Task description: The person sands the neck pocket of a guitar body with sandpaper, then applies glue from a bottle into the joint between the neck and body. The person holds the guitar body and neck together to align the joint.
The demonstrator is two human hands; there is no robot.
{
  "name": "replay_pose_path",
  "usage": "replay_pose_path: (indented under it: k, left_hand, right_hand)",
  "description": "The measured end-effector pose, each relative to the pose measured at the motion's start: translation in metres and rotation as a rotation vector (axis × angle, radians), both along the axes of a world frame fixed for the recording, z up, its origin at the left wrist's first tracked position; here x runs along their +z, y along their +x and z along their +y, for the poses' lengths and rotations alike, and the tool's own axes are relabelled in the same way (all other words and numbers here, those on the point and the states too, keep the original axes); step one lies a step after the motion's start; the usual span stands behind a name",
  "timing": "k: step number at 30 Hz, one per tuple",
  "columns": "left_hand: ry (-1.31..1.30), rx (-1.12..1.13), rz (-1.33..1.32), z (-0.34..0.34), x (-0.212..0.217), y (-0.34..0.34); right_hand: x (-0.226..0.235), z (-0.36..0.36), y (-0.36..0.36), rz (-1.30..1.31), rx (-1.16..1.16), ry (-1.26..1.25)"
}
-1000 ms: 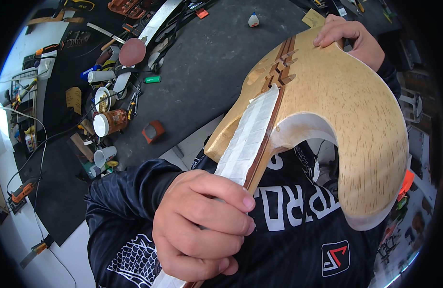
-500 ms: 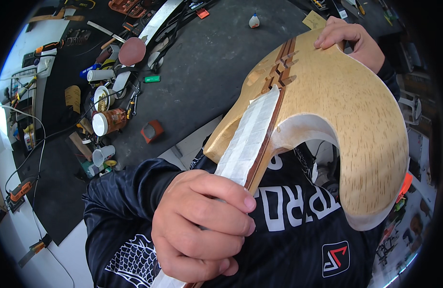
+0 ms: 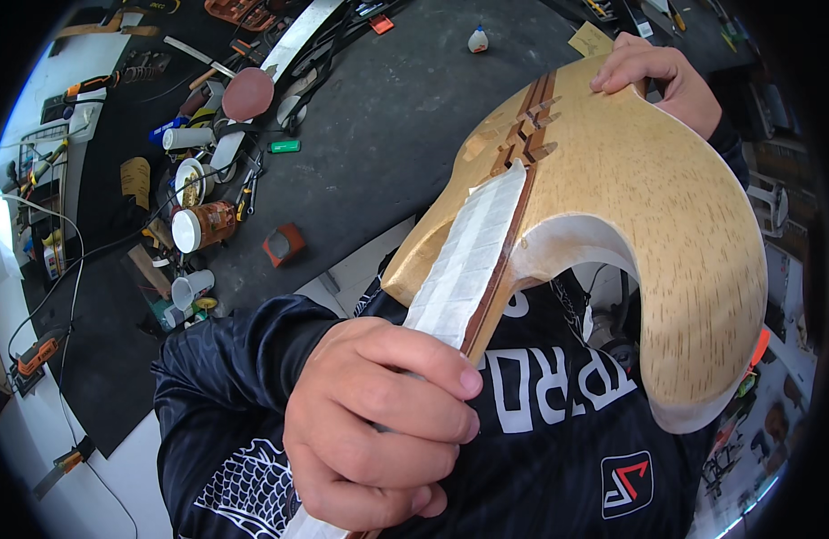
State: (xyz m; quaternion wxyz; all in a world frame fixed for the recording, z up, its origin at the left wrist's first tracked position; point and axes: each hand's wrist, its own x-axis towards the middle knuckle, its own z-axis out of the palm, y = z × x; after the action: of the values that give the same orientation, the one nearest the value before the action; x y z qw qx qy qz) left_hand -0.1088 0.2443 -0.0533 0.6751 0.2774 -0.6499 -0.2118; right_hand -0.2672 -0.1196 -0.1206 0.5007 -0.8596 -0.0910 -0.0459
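Observation:
A light wooden electric guitar body [image 3: 684, 207] with a neck lies slantwise across my front, its body up and to the right. Pale masking tape [image 3: 468, 251] covers the face of the neck. Dark wood strips and several cut pockets [image 3: 531, 135] run down the middle of the body. My left hand [image 3: 378, 422] is wrapped round the taped neck at the lower middle. At the far upper edge, my right hand [image 3: 661, 81] grips the rim of the body, thumb side hidden behind the wood.
A dark workbench [image 3: 369, 117] spreads behind the guitar. On its left are a round sanding disc [image 3: 247, 94], a jar [image 3: 203, 225], cups [image 3: 192, 286] and hand tools. A small glue bottle [image 3: 478, 39] stands far back; an orange-black power tool [image 3: 39, 353] sits at far left.
Almost nothing differs. The guitar body has shifted very slightly to the right, with both hands keeping the same hold.

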Motion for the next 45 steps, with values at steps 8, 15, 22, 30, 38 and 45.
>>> replay_pose_path:
  k: [8,15,22,30,38,45]
  left_hand:
    - [0.002,0.000,0.002,0.000,0.000,0.002]
    - [0.001,0.005,0.003,-0.001,0.001,0.002]
    - [0.001,-0.001,0.004,-0.003,0.001,0.003]
    - [0.004,-0.004,0.006,-0.002,0.001,0.003]
    - [0.006,-0.013,0.011,-0.003,0.003,0.003]
    - [0.001,-0.017,0.028,-0.001,0.003,0.001]
  right_hand:
    - [0.000,0.002,0.001,-0.005,-0.034,0.015]
    - [0.000,0.002,0.001,0.001,-0.038,0.011]
    - [0.008,0.010,0.001,0.049,-0.101,0.050]
    - [0.003,0.005,0.002,0.016,-0.085,-0.007]
    - [0.004,0.009,0.003,0.002,-0.098,-0.011]
    - [0.007,0.010,0.001,0.016,-0.107,-0.005]
